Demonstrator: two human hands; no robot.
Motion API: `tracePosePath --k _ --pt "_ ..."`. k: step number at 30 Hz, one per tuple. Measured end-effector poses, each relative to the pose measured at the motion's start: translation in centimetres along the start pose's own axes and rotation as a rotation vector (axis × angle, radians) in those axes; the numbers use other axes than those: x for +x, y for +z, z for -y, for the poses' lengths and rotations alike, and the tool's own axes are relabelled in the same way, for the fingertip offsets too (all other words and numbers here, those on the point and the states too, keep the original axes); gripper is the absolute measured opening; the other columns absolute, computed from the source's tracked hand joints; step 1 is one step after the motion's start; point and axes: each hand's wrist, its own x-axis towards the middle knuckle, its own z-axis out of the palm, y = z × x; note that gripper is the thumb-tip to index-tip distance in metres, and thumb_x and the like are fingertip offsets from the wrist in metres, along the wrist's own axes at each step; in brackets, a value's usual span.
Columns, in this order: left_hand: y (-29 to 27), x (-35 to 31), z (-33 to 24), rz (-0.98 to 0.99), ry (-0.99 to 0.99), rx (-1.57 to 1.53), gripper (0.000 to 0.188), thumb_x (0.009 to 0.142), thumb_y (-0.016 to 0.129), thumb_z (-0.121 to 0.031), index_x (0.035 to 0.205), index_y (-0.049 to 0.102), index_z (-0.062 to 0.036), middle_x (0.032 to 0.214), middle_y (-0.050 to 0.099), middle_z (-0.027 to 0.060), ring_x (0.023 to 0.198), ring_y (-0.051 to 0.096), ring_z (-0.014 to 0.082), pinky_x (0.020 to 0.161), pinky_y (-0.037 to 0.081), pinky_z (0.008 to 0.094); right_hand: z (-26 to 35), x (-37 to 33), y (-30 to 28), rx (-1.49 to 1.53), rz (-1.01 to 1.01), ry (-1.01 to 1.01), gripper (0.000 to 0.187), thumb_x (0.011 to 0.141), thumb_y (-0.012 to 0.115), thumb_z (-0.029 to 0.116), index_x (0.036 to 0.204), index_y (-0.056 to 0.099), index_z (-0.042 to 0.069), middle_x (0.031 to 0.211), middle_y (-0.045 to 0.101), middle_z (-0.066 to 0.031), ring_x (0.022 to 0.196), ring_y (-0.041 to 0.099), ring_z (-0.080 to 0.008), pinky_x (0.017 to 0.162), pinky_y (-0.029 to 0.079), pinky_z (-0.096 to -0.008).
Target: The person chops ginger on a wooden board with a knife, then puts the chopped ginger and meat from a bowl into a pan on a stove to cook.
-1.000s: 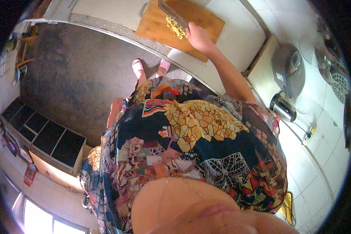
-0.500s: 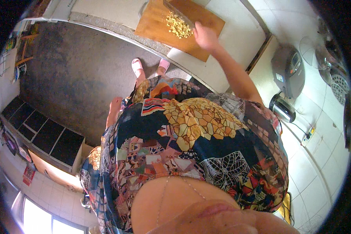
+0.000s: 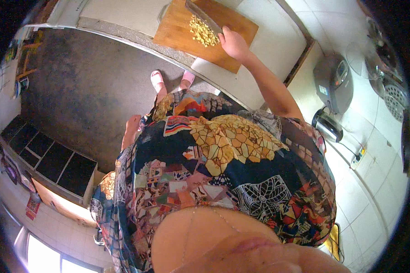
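Note:
On a wooden cutting board point(image 3: 177, 27) lies a heap of small, pale yellow chopped pieces point(image 3: 203, 32), whose kind I cannot make out. My right hand point(image 3: 234, 44) is closed round the handle end of a kitchen knife point(image 3: 202, 15). Its long dark blade runs toward the far left, along the right side of the heap. The handle is mostly hidden in my fingers. My left hand point(image 3: 132, 123) hangs low by my left side, away from the board. It is small in view, and its fingers are too unclear to show whether they are curled.
The board rests on a white counter point(image 3: 278, 41) with a speckled front edge. A grey rice cooker point(image 3: 335, 84) and a metal kettle point(image 3: 328, 125) stand to the right. Utensils such as a skimmer point(image 3: 394, 101) hang on the tiled wall. A dark-topped cabinet point(image 3: 59, 159) is at left.
The whole view has shifted slightly, so the board and counter appear a little further left. The knife blade shows more clearly now, with my right hand still on it. My left hand stays by my side.

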Motion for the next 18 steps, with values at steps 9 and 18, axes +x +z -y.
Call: tracePosePath --k 9,18 --pt "4.3 1.2 10.9 -0.104 0.121 -0.190 0.034 0.085 0.047 -0.034 0.095 0.065 -0.0067 0.072 0.063 0.0096 0.066 0.062 0.0234 0.066 0.048 0.0376 2.6 0.7 -0.1 0.031 0.042 -0.019 0.024 0.091 0.045 0.024 0.094 0.048 0.000 0.078 0.060 -0.0247 0.074 0.058 -0.0419 0.065 0.045 -0.0507" --pt "0.5 -0.5 3.9 0.060 0.122 0.088 0.035 0.086 0.047 -0.035 0.086 0.066 -0.0066 0.064 0.061 0.0098 0.053 0.058 0.0190 0.051 0.045 0.0318 2.8 -0.1 1.5 0.032 0.016 0.079 0.026 0.090 0.045 0.025 0.094 0.048 0.000 0.080 0.060 -0.0249 0.076 0.058 -0.0428 0.066 0.045 -0.0519"
